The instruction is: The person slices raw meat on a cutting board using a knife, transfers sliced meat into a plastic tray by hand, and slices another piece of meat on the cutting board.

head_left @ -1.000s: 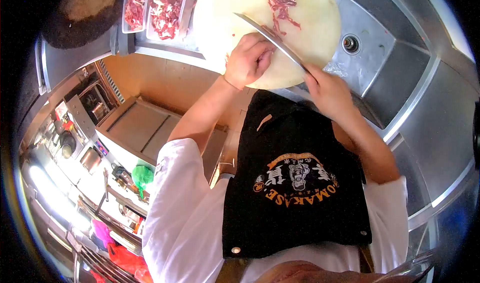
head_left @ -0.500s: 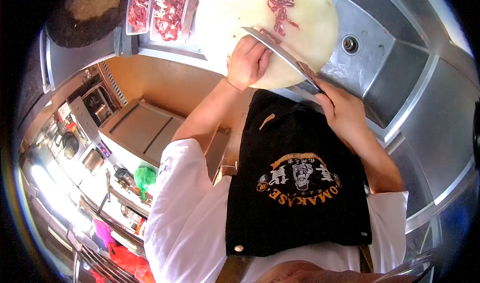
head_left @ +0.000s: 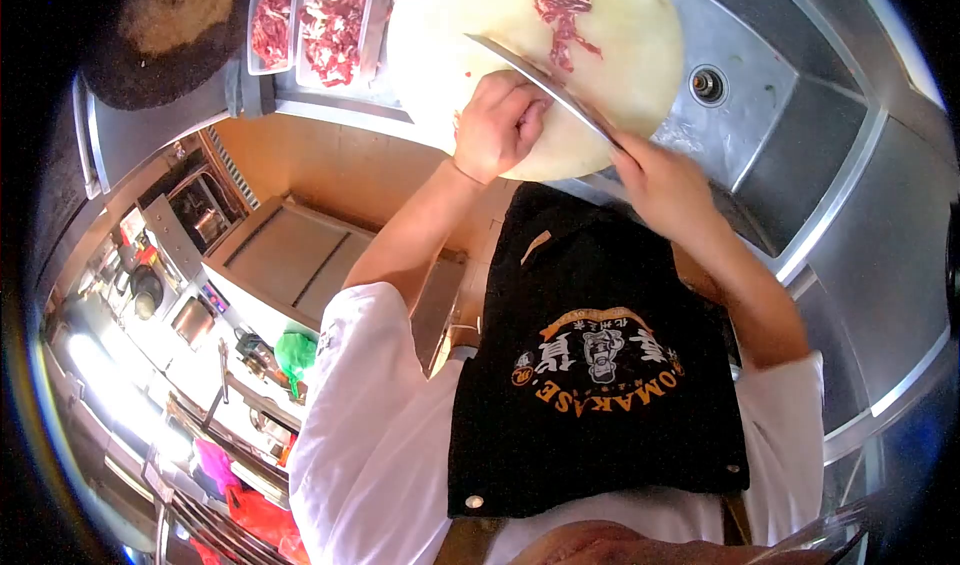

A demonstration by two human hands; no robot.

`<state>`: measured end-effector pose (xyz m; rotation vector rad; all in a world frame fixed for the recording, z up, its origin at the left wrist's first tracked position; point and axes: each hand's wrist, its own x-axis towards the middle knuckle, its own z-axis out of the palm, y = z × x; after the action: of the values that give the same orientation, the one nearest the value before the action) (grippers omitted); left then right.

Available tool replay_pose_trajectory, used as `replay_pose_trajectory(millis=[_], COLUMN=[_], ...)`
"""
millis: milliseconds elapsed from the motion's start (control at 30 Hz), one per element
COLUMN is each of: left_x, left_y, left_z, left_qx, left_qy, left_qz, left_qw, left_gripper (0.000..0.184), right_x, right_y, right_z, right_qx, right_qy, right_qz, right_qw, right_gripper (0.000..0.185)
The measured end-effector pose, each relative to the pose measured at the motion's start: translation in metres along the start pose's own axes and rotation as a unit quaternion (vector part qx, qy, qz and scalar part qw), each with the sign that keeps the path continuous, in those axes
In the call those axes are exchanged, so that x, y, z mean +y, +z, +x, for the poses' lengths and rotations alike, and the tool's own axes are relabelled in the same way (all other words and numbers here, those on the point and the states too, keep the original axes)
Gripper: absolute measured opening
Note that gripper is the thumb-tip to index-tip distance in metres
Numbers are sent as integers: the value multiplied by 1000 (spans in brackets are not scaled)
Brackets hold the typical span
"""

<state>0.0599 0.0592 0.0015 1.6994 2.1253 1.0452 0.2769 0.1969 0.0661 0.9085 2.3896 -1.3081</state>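
On a round, pale cutting board (head_left: 440, 15) rests my left hand (head_left: 497, 130), its fingers curled down close behind the blade. Whatever lies under those fingers is mostly hidden; a bit of red shows at the hand's left edge. My right hand (head_left: 668, 187) is wrapped round the handle of a kitchen knife (head_left: 548, 85). The long blade runs diagonally across the board, its tip toward the upper left. Beyond the blade lies a small pile of sliced red and white raw meat (head_left: 563, 10).
Two plastic containers of sliced meat, a larger tub (head_left: 336, 27) and a narrower one (head_left: 272, 23), stand left of the board. To the right is a steel sink (head_left: 740, 130) with a drain (head_left: 708, 85). A dark round block (head_left: 165, 65) sits at the far upper left.
My right hand and the knife have shifted up and to the left, so the tip reaches farther past my left hand. My left hand stays nearly in place.
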Motion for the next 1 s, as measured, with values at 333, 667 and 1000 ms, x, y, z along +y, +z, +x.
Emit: replay_pose_trajectory(millis=[333, 667, 1000], left_x=[4, 3, 0], left_y=[2, 2, 0], left_z=[0, -1, -3], left_qx=[39, 26, 22], left_qy=[33, 19, -2], left_qz=[29, 29, 24], left_qw=[998, 999, 999], left_gripper=[21, 22, 22], right_x=[-8, -9, 7], right_y=[-8, -5, 1], right_z=[35, -1, -13], right_qx=[132, 39, 24], right_qy=[-71, -39, -12], right_qz=[49, 3, -35], right_qw=[987, 998, 999], right_gripper=[33, 33, 31])
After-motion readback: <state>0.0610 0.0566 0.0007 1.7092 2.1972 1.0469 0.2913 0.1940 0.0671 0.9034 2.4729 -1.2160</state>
